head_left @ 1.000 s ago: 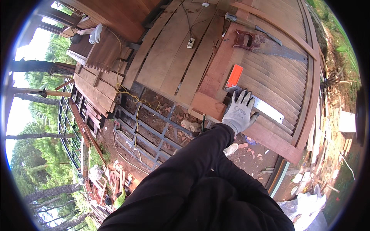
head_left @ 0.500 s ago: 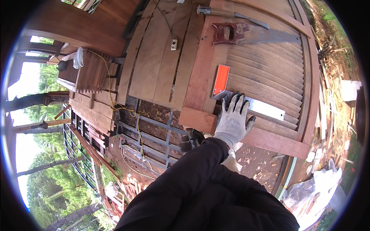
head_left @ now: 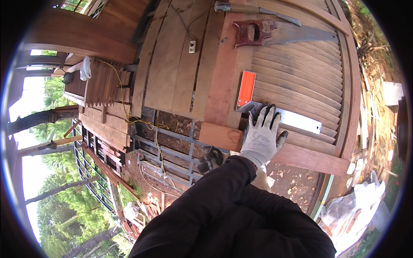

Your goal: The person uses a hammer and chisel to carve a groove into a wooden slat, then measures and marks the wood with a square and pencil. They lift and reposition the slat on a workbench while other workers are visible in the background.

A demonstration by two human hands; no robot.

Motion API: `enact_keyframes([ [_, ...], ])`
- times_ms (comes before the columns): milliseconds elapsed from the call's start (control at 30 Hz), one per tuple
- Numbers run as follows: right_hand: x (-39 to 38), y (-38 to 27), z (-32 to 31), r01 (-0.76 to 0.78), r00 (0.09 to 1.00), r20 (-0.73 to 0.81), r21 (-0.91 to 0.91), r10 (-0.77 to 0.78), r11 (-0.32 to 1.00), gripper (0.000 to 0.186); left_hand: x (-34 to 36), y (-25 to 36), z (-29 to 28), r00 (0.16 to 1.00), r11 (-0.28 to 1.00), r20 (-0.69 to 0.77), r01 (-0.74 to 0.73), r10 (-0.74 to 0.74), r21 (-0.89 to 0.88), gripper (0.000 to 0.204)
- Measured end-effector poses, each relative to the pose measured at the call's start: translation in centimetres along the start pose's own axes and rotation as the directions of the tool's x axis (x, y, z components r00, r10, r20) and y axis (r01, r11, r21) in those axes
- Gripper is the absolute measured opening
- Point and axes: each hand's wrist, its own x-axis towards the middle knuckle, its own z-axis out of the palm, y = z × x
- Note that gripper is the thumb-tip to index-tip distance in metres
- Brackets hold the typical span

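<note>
In the head view, the gloved left hand (head_left: 261,137) lies back up, its fingers slightly spread and flat rather than curled around anything, with the thumb held out to the right. They rest on the square (head_left: 246,89), near its corner. Its orange stock sits just beyond the fingers and to their left; its blade (head_left: 303,121) runs out to their right, over the slats of the panel (head_left: 297,86).

Beyond the fingers and well apart from them lie the saw (head_left: 258,33), teeth toward the hand, and, farther still, the chisel (head_left: 245,8). The rail (head_left: 307,157) is nearer the wearer, to the fingers' right. A dark blurred shape (head_left: 211,159), left of the wrist, may be the right hand; whether its fingers are apart or closed cannot be told.

Holding the square well likely calls for even, downward pressure close to the corner, so that the blade does not swivel. The stock should bear true on its reference edge, and the fingertips are best clear of the blade's edge.
</note>
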Motion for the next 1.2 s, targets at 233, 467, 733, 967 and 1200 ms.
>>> enact_keyframes([
  [233, 0.1, 0.4, 0.4, -0.018, 1.000, 0.013, -0.041, 0.018, 0.999, 0.029, 0.0, -0.2, 0.2, 1.000, 1.000, -0.019, -0.006, 0.006, -0.005, 0.066],
  [467, 0.4, 0.3, 0.7, -0.020, 0.999, 0.028, -0.060, 0.021, 0.998, 0.029, 0.0, -0.1, 0.4, 0.999, 0.999, -0.035, -0.019, 0.018, -0.026, 0.064],
  [733, 0.8, 0.5, 1.2, -0.018, 0.999, 0.045, -0.083, 0.021, 0.996, 0.029, 0.1, -0.1, 0.2, 1.000, 1.000, -0.024, -0.009, 0.008, -0.007, 0.064],
  [967, 1.3, 0.5, 1.7, 0.015, 0.998, 0.067, -0.100, -0.008, 0.995, 0.028, 0.0, 0.0, -0.2, 1.000, 1.000, 0.002, -0.002, 0.002, 0.006, 0.065],
  [1200, 0.1, -1.4, 0.0, 0.188, 0.982, 0.097, -0.429, -0.162, 0.883, 0.028, -0.2, 0.1, -0.4, 0.999, 0.999, -0.023, -0.034, 0.034, -0.024, 0.063],
])
